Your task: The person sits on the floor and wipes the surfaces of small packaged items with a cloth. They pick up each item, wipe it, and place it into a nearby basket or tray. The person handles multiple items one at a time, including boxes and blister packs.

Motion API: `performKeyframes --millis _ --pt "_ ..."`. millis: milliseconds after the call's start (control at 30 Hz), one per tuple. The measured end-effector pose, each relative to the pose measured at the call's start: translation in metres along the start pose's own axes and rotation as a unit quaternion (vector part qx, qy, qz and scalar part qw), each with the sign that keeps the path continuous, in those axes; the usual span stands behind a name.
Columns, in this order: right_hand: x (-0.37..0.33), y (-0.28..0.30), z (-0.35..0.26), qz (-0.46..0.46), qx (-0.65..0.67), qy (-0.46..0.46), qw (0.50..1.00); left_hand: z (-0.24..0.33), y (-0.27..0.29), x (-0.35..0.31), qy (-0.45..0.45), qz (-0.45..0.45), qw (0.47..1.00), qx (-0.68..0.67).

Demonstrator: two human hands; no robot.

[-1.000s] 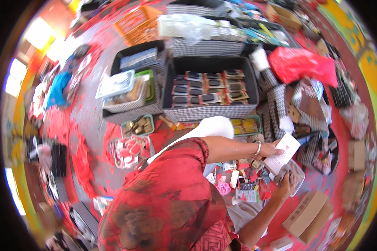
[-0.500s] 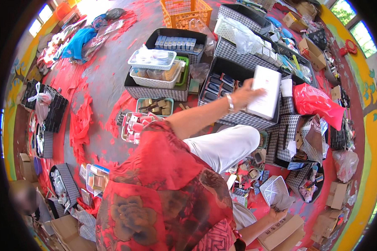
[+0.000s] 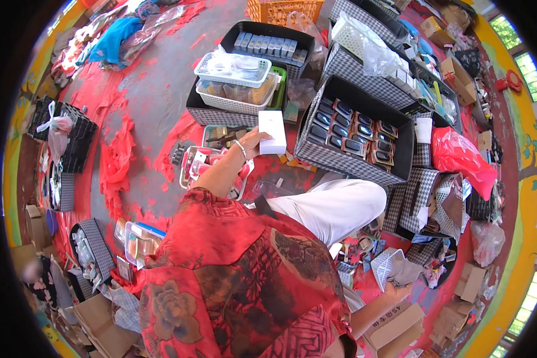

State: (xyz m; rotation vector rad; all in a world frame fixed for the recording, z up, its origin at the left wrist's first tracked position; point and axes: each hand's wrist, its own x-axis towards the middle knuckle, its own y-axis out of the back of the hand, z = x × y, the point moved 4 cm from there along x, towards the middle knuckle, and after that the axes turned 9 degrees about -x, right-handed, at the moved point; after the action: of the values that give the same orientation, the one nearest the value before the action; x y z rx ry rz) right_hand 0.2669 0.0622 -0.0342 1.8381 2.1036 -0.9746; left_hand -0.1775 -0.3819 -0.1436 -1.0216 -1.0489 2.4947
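Note:
My left hand (image 3: 252, 142), with a bracelet at the wrist, grips a small white box (image 3: 272, 128) by its left side. The box is held above the floor, between the white baskets and a houndstooth-patterned bin (image 3: 352, 164). Inside that bin lie rows of dark, glossy packaged items (image 3: 340, 130). Low on the right, my right hand (image 3: 398, 292) is closed on a grey cloth (image 3: 404, 272), its fingers partly hidden. The cloth touches a white lattice basket (image 3: 383, 267), and an open cardboard box (image 3: 397, 331) lies just below the hand.
Two stacked white baskets (image 3: 235, 98) sit on a patterned bin beyond my left hand. A tray of red-and-white items (image 3: 191, 167) lies left of my forearm. An orange crate (image 3: 283, 11) stands at the back. At right are a red plastic bag (image 3: 459, 156) and more bins.
My left hand has moved left with the white box, from over the bin of packaged items, which now shows more fully. The right hand still holds the cloth, slightly higher.

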Motion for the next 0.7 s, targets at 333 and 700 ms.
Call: performKeyframes --millis 333,700 --pt "-0.014 -0.008 0.002 0.023 -0.034 -0.012 0.999 0.009 0.023 0.088 0.056 -0.027 0.998 0.014" --pt "-0.018 -0.036 0.013 0.05 -0.031 -0.036 0.998 0.003 0.076 0.134 0.008 0.184 0.96 -0.21"
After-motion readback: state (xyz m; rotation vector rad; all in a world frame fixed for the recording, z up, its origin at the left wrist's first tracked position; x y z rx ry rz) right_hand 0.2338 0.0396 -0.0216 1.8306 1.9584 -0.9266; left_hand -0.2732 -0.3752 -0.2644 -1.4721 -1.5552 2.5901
